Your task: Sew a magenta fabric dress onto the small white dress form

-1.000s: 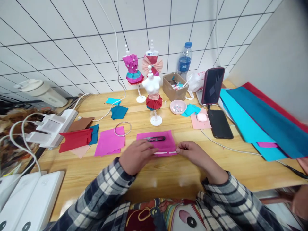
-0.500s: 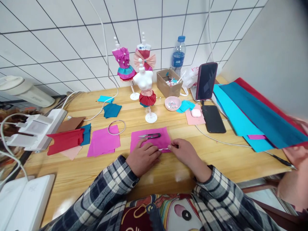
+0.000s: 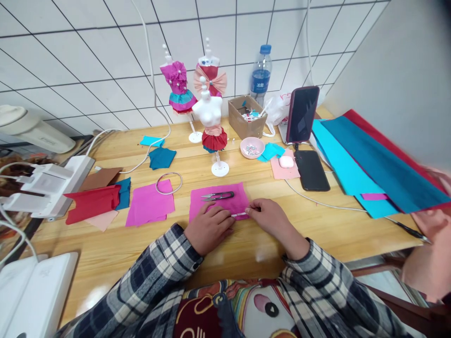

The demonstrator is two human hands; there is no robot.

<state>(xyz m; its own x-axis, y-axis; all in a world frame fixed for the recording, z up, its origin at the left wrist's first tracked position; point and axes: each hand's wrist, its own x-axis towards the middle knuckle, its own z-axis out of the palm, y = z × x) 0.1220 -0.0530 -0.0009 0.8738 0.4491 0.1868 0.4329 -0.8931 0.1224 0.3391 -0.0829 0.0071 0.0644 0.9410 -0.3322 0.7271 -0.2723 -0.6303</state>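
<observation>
A magenta cloth piece [image 3: 235,191] lies flat in front of me. Thread snips [image 3: 217,195] rest on it, blades pointing left. Along the cloth's near edge runs a thin white strip [image 3: 239,215], maybe tape; its left end is hidden under my fingers. My left hand [image 3: 210,228] lies on the lower left of the cloth, fingers stretched and pressing down. At the cloth's lower right corner, my right hand [image 3: 269,218] has thumb and forefinger pinched at the strip's right end. Behind the cloth stands a small white dress form [image 3: 207,110] in a red and peach skirt.
Left are more magenta cloth pieces [image 3: 150,206], a metal ring [image 3: 169,192], red cloth [image 3: 93,202] and a power strip [image 3: 70,188]. Behind stand two dressed forms, a cardboard box [image 3: 243,122] and a pink bowl [image 3: 252,155]. Right are phones [image 3: 312,171], a cable and long cloth sheets [image 3: 373,159].
The whole view has shifted slightly. My hands keep nearly the same place on the cloth, and the white strip between them shows a little more plainly.
</observation>
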